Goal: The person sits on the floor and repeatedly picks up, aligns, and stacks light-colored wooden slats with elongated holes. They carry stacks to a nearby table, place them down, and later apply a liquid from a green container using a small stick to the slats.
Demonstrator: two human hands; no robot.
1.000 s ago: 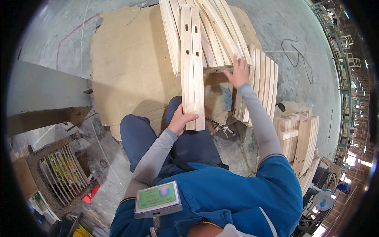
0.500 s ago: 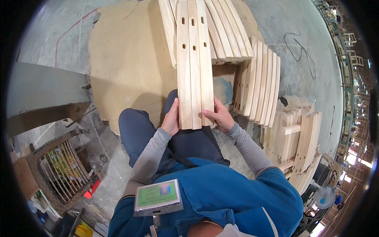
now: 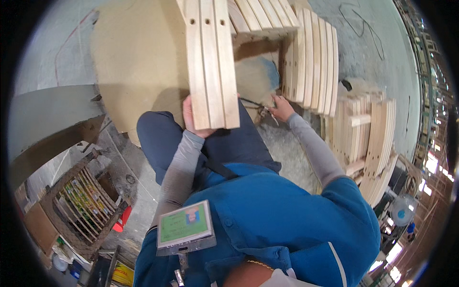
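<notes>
Three long pale wooden slats [image 3: 211,71] lie side by side above my lap, with oval slots toward their far end. My left hand [image 3: 191,118] is closed round their near end from the left and below, its fingers partly hidden under the wood. To the right of the slats, low near the floor, my right hand [image 3: 282,108] has its fingers closed. A thin dark strand [image 3: 252,102] and a small pale piece show beside its fingertips; what it holds I cannot make out.
Stacked curved slats [image 3: 311,57] stand at the right, and more [image 3: 263,16] lie at the far side. Further right are piled slotted wooden parts [image 3: 375,129]. Cardboard [image 3: 138,57] covers floor at the left, near a grey metal piece [image 3: 52,115] and a slatted frame [image 3: 86,205].
My right hand has let go of the slats and moved right and down toward the floor. The left hand keeps its hold on their near end. The view has shifted too.
</notes>
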